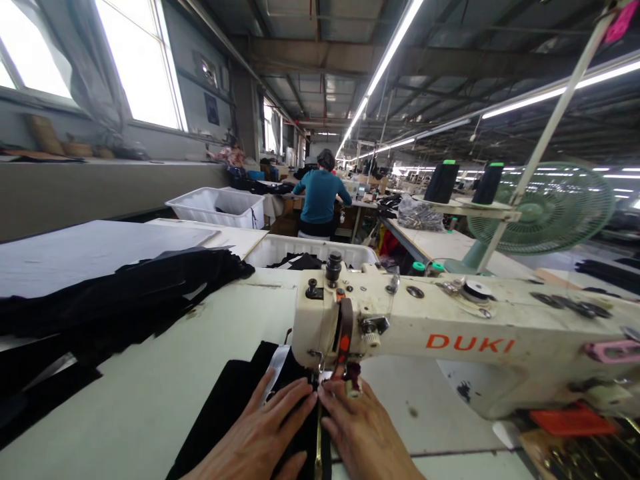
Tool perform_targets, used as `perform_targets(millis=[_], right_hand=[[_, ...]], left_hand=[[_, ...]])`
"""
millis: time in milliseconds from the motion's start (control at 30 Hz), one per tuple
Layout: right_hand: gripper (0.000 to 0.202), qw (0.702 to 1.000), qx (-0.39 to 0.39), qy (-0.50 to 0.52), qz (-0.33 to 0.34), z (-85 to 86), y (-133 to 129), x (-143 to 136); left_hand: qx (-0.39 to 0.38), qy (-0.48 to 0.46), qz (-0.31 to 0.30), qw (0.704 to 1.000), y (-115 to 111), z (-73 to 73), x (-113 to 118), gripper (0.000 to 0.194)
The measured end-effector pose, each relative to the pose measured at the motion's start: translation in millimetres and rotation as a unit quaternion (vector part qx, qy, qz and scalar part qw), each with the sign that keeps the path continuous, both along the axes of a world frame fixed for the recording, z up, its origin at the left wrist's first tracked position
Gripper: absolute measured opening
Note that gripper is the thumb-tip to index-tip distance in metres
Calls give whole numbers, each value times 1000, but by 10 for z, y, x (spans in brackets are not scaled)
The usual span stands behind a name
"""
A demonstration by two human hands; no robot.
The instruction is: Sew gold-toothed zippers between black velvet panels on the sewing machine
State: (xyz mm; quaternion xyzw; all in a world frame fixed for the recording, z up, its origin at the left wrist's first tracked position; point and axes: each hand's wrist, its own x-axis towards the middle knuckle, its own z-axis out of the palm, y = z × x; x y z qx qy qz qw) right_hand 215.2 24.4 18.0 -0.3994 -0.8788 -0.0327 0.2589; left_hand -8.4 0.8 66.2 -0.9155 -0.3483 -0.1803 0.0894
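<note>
2 hands (265, 430) on black fabric (215, 413)

"DUKI" — orange letters, white sewing machine (390, 320) arm

A pale green table (210, 353), marked with small dark spots, carries a cream sewing machine (400, 320) lettered "DUKI" in orange, its arm reaching across the right side of the worktop. Beneath the needle end, a black cloth (220, 407) lies spread toward the near edge, a whitish strip (279, 365) across its upper part and a narrow gold-toned strip (319, 450) running lengthwise near its right side. At left, a ragged-edged heap of black fabric (145, 293) stretches over the surface beside a flat, pale panel (90, 250). At the near right, a red item (573, 421) rests by small metallic pieces (570, 463), too blurred to identify.
</note>
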Motion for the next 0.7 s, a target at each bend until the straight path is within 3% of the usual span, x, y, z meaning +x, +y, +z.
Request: perform_targets(millis=[200,333,467,633,700], right_hand=[[44,1000,0,12,-16,-9,24,-4],[47,1000,-13,28,-7,86,-103,16],[50,999,-13,48,3,125,-549,157],[41,993,90,-22,68,-120,-1171,224],[38,991,119,-32,51,-180,-1313,133]], left_hand=[[8,-1,-6,1000,79,-102,17,57],[-24,10,-1,1000,60,-139,-7,53],[-28,32,-5,999,-309,-132,-1,56],[32,17,-56,998,-848,-302,-16,58],[-7,-23,-53,998,-933,-336,-76,55]])
